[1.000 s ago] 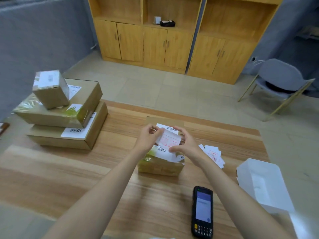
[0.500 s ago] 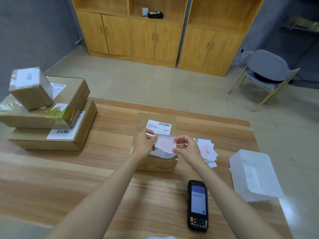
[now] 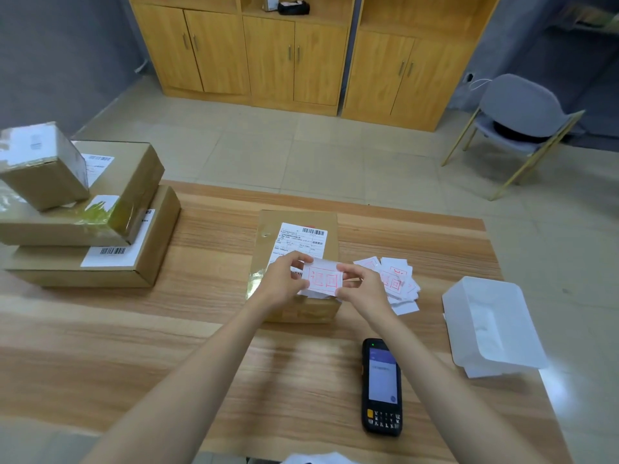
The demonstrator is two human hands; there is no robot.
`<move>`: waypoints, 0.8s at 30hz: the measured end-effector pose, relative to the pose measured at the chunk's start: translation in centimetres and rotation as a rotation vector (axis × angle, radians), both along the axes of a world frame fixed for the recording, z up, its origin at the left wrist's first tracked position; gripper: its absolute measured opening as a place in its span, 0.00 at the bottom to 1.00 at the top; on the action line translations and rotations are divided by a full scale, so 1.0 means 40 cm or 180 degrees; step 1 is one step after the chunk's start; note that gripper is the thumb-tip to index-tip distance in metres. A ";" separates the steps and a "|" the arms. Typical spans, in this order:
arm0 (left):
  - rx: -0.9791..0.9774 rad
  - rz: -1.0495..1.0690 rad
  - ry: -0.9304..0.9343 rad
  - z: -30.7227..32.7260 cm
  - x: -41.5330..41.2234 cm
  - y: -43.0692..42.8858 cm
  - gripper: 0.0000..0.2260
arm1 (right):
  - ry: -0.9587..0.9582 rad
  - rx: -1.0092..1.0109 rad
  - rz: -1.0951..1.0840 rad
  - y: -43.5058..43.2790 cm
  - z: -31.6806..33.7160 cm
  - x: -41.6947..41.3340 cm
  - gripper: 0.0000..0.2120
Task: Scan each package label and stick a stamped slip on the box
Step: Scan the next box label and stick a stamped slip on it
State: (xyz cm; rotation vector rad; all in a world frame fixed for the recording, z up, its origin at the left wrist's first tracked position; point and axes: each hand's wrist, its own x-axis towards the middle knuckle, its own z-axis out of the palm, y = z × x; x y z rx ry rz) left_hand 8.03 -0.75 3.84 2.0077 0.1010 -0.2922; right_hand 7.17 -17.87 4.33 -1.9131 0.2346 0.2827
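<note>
A brown cardboard box (image 3: 268, 229) with a white barcode label (image 3: 299, 241) lies in the middle of the wooden table (image 3: 100, 329). Just above its near end I hold a white slip (image 3: 323, 277) with a red stamp. My left hand (image 3: 284, 279) pinches the slip's left edge and my right hand (image 3: 360, 288) pinches its right edge. A loose pile of stamped slips (image 3: 398, 279) lies to the right of the box. The black handheld scanner (image 3: 382, 386) lies face up near the front edge, under my right forearm.
Three labelled cardboard boxes (image 3: 90, 212) are stacked at the table's left. A white plastic tray (image 3: 492, 326) sits at the right edge. Beyond the table are wooden cabinets (image 3: 301, 55) and a grey chair (image 3: 516, 118).
The slip has come down and toward me over the box's near end, uncovering the barcode label. The camera view has shifted, so everything sits further left.
</note>
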 end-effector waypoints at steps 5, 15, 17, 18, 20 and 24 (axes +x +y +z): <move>0.0140 -0.0088 0.0110 0.008 -0.005 0.003 0.20 | 0.0066 -0.0149 0.0159 -0.007 -0.013 -0.002 0.23; 0.0565 -0.0146 0.0100 0.008 -0.014 -0.012 0.21 | -0.0072 -0.0602 0.0416 -0.004 -0.021 0.000 0.23; 0.0688 -0.0180 0.0045 0.006 -0.013 -0.015 0.21 | -0.0120 -0.0726 0.0489 -0.003 -0.020 -0.001 0.23; 0.0765 -0.0220 0.0013 0.006 -0.012 -0.018 0.21 | -0.0149 -0.0807 0.0531 -0.002 -0.019 -0.001 0.23; 0.0937 -0.0331 -0.0033 0.007 -0.007 -0.023 0.21 | -0.0205 -0.0964 0.0629 -0.001 -0.017 -0.004 0.22; 0.1011 -0.0414 -0.0068 0.007 -0.001 -0.024 0.23 | -0.0231 -0.0941 0.0647 -0.002 -0.018 -0.006 0.23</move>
